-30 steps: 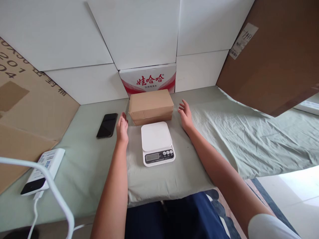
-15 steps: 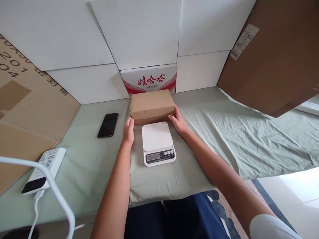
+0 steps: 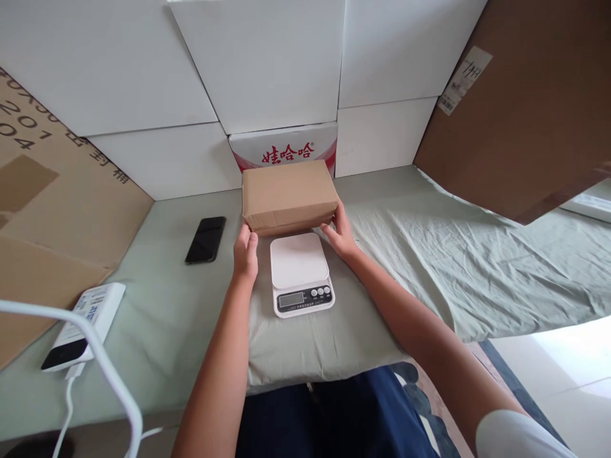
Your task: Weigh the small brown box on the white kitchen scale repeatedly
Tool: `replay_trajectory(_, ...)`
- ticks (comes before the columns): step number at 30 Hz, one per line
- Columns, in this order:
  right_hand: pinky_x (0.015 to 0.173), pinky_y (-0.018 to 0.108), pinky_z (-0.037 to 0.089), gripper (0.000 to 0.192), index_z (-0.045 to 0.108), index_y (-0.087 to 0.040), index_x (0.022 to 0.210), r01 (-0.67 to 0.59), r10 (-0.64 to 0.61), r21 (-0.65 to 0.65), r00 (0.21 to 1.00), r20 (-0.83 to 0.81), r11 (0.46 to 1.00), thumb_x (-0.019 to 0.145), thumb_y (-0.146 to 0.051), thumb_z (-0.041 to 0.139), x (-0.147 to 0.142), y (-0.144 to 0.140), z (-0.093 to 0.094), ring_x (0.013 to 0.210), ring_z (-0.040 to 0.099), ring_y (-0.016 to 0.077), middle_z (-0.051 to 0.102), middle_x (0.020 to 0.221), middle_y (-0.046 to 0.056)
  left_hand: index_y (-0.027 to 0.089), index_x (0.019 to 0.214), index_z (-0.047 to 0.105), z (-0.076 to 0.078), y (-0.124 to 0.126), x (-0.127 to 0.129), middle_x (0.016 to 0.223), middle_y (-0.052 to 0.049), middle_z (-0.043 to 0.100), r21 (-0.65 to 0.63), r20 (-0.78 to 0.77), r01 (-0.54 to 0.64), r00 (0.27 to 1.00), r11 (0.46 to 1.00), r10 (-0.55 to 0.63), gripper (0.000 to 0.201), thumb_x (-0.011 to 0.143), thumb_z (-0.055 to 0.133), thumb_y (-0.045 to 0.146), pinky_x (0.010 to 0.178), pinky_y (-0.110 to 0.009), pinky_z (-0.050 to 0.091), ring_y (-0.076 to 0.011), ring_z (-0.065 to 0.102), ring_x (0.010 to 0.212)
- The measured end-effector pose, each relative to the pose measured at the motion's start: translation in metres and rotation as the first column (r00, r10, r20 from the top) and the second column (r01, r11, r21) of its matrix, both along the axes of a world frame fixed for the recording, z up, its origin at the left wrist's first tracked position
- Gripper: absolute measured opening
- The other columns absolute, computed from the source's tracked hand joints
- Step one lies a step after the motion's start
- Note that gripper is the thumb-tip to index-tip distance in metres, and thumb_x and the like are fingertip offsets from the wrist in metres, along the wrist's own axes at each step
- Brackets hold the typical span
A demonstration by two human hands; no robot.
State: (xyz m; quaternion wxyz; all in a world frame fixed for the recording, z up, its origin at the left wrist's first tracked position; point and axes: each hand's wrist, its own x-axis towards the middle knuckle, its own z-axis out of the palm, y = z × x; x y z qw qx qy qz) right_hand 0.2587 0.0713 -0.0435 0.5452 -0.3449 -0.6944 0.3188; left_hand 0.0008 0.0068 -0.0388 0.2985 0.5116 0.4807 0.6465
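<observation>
Between my two hands is a brown cardboard box [image 3: 290, 191], gripped at its near lower corners and raised a little at the front. My left hand [image 3: 245, 248] closes on its left corner, thumb toward me. On the opposite corner, my right hand [image 3: 340, 232] grips with the thumb along the front face; the fingers under and behind the box are hidden. Just in front of the box lies a white kitchen scale [image 3: 300, 267] with a bare platform, a small display and round buttons. Neither hand touches the scale.
A black phone [image 3: 205, 240] lies left of the box. Farther left are a white power bank [image 3: 86, 324] with a cable and a curved white tube [image 3: 102, 356]. White boxes [image 3: 281, 63] line the back; large cardboard panels [image 3: 525, 108] flank the green cloth [image 3: 157, 286].
The cardboard box has come up and slightly toward me, hiding more of the red-lettered box behind it. Both hands have stayed on its corners.
</observation>
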Motion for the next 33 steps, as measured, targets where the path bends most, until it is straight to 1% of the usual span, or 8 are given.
replay_trajectory(3, 0.125, 0.055, 0.041, 0.093, 0.024, -0.028, 0.163, 0.012, -0.013, 0.066, 1.0, 0.017, 0.998, 0.09, -0.076, 0.052, 0.001, -0.016, 0.01, 0.156, 0.037, 0.0342, 0.036, 0.169, 0.012, 0.02, 0.142, 0.061, 0.011, -0.02, 0.01, 0.144, -0.014, 0.065, 0.101, -0.059, 0.017, 0.998, 0.995, -0.011, 0.072, 0.092, 0.055, 0.071, 0.122, -0.043, 0.038, -0.0336, 0.051, 0.146)
replay_trajectory(6, 0.128, 0.056, 0.036, 0.09, 0.021, -0.031, 0.164, 0.017, -0.019, 0.105, 1.0, 0.016, 0.994, 0.092, -0.076, 0.051, 0.003, -0.039, 0.014, 0.156, 0.037, 0.0346, 0.034, 0.169, 0.012, 0.018, 0.148, 0.056, 0.013, -0.046, 0.019, 0.151, -0.016, 0.059, 0.153, -0.043, 0.001, 0.999, 0.988, 0.006, 0.079, 0.091, 0.054, 0.072, 0.123, -0.043, 0.038, -0.0355, 0.047, 0.15)
replay_trajectory(8, 0.129, 0.058, 0.035, 0.087, 0.021, -0.034, 0.164, 0.038, -0.04, 0.111, 0.999, 0.014, 0.993, 0.093, -0.073, 0.051, 0.007, -0.056, 0.011, 0.155, 0.038, 0.035, 0.034, 0.169, 0.011, 0.017, 0.149, 0.056, 0.009, -0.065, 0.024, 0.154, -0.018, 0.057, 0.135, -0.025, -0.019, 0.999, 0.991, 0.022, 0.083, 0.089, 0.055, 0.074, 0.125, -0.044, 0.036, -0.037, 0.044, 0.152)
replay_trajectory(12, 0.126, 0.062, 0.038, 0.084, 0.019, -0.036, 0.164, 0.07, -0.072, 0.074, 0.997, 0.029, 0.995, 0.094, -0.071, 0.051, 0.018, -0.091, -0.001, 0.151, 0.042, 0.0358, 0.037, 0.165, 0.01, 0.017, 0.151, 0.055, -0.006, -0.103, 0.028, 0.154, -0.019, 0.057, 0.076, -0.007, -0.013, 1.0, 0.997, 0.013, 0.084, 0.088, 0.058, 0.073, 0.126, -0.047, 0.035, -0.0381, 0.042, 0.154)
replay_trajectory(16, 0.123, 0.063, 0.04, 0.08, 0.02, -0.038, 0.163, 0.059, -0.064, 0.075, 0.996, 0.057, 0.995, 0.096, -0.067, 0.051, 0.025, -0.119, -0.002, 0.149, 0.043, 0.0368, 0.04, 0.161, 0.011, 0.019, 0.152, 0.054, -0.019, -0.127, 0.028, 0.153, -0.018, 0.058, 0.05, 0.007, 0.002, 1.0, 0.999, -0.003, 0.079, 0.09, 0.057, 0.068, 0.124, -0.049, 0.038, -0.0376, 0.045, 0.152)
replay_trajectory(21, 0.114, 0.063, 0.047, 0.077, 0.024, -0.038, 0.161, 0.071, -0.078, 0.083, 0.993, 0.085, 0.994, 0.096, -0.07, 0.048, 0.025, -0.126, 0.003, 0.139, 0.049, 0.0379, 0.044, 0.156, 0.013, 0.018, 0.156, 0.05, -0.019, -0.133, 0.028, 0.156, -0.019, 0.056, 0.01, 0.033, -0.009, 0.999, 1.0, 0.009, 0.083, 0.09, 0.057, 0.069, 0.124, -0.05, 0.039, -0.0382, 0.045, 0.152)
replay_trajectory(27, 0.115, 0.065, 0.046, 0.077, 0.023, -0.038, 0.16, 0.056, -0.064, 0.099, 0.995, 0.078, 0.993, 0.095, -0.071, 0.048, 0.022, -0.121, 0.0, 0.141, 0.046, 0.0391, 0.043, 0.154, 0.013, 0.019, 0.156, 0.05, -0.014, -0.131, 0.028, 0.155, -0.018, 0.057, 0.002, 0.038, -0.026, 0.999, 1.0, 0.026, 0.083, 0.09, 0.057, 0.068, 0.124, -0.048, 0.039, -0.0374, 0.043, 0.153)
replay_trajectory(33, 0.115, 0.065, 0.048, 0.078, 0.024, -0.04, 0.161, 0.04, -0.047, 0.091, 0.996, 0.074, 0.995, 0.094, -0.072, 0.05, 0.022, -0.122, -0.001, 0.142, 0.046, 0.0387, 0.043, 0.155, 0.013, 0.018, 0.157, 0.049, -0.016, -0.13, 0.027, 0.158, -0.018, 0.054, 0.016, 0.055, -0.035, 0.998, 0.999, 0.034, 0.082, 0.091, 0.058, 0.067, 0.126, -0.049, 0.036, -0.0376, 0.041, 0.155)
